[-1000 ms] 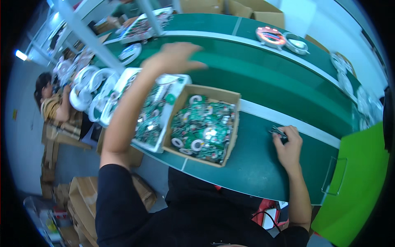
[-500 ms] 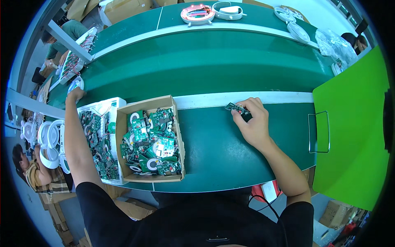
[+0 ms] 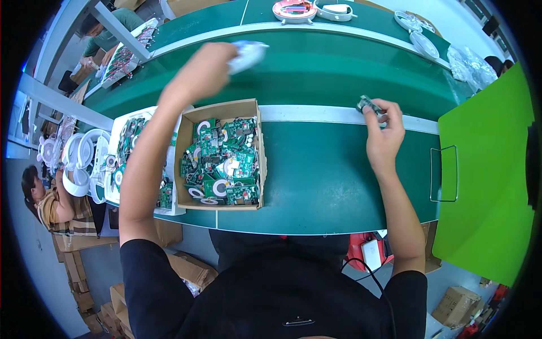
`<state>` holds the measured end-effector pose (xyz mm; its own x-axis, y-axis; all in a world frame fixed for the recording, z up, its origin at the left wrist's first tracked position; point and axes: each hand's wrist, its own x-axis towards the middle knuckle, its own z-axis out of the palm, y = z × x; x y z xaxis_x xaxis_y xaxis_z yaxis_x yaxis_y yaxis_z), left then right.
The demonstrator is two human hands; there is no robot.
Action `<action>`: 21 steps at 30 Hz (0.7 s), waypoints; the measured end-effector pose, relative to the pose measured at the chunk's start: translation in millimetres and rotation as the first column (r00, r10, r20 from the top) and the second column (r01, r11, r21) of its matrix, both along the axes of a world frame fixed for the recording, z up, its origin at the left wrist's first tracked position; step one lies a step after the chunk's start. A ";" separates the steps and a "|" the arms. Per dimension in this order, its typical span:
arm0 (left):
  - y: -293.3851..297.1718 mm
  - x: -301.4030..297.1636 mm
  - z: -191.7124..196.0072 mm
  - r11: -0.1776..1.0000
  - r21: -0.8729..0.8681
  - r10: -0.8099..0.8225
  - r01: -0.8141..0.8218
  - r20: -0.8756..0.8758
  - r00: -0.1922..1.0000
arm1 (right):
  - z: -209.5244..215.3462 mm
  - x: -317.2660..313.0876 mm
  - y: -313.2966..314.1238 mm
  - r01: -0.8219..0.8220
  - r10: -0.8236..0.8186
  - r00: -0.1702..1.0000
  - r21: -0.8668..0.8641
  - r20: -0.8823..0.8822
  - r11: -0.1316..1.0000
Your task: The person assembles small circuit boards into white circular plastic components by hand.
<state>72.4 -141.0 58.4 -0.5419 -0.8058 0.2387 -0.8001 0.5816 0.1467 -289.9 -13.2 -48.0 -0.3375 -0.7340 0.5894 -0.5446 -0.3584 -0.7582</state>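
My left hand [image 3: 206, 70] is raised over the far side of the green bench and grips a white plastic housing [image 3: 247, 56], smeared by motion. In my right hand [image 3: 386, 135], pinched between thumb and fingers, is a small green circuit board [image 3: 368, 104], held over the white strip across the bench. Nearer my left arm stands a cardboard box [image 3: 261, 152] heaped with green circuit boards [image 3: 226, 161], several bearing white rings. A white foam tray [image 3: 117, 135] with more boards sits to its left, partly hidden by my forearm.
Along the right edge stands a bright green panel [image 3: 485, 175] with a wire handle [image 3: 456, 174]. Round white housings [image 3: 333, 12] and a clear plastic bag [image 3: 468, 65] lie at the back. White rings [image 3: 84, 150] and a seated person [image 3: 48, 198] are at left.
My left hand has swung from the far left toward the middle, carrying the white plastic housing. My right hand has moved slightly away and right with the circuit board. The view has shifted.
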 end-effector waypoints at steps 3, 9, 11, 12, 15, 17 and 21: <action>60.3 -68.1 0.6 0.962 -0.034 -0.269 0.270 0.032 0.963 | 3.0 -14.2 -7.4 0.027 -0.020 0.994 -0.074 0.105 0.997; 154.9 -149.4 -34.5 0.770 0.123 -0.637 0.626 0.097 0.765 | 17.5 -33.2 -6.4 0.010 0.042 0.931 -0.140 0.363 0.990; 177.4 -153.1 -53.3 0.700 0.127 -0.711 0.703 0.030 0.703 | 24.2 -25.7 -1.9 -0.063 0.112 0.907 -0.132 0.405 0.989; 176.7 -153.5 -50.1 0.691 0.130 -0.719 0.711 0.025 0.695 | 26.0 -23.2 0.8 -0.128 0.175 0.880 -0.134 0.442 0.983; 162.9 -136.6 -8.8 0.828 -0.003 -0.550 0.561 -0.203 0.810 | 29.9 -15.3 15.1 -0.254 0.280 0.862 -0.118 0.423 0.960; 141.5 -119.5 14.8 0.943 -0.022 -0.317 0.333 -0.368 0.874 | 36.7 -0.8 27.6 -0.433 0.425 0.787 -0.090 0.448 0.897; 124.0 -110.3 2.6 0.911 0.222 -0.217 0.347 -0.457 0.862 | 30.2 26.2 41.2 -0.593 0.551 0.738 -0.016 0.389 0.805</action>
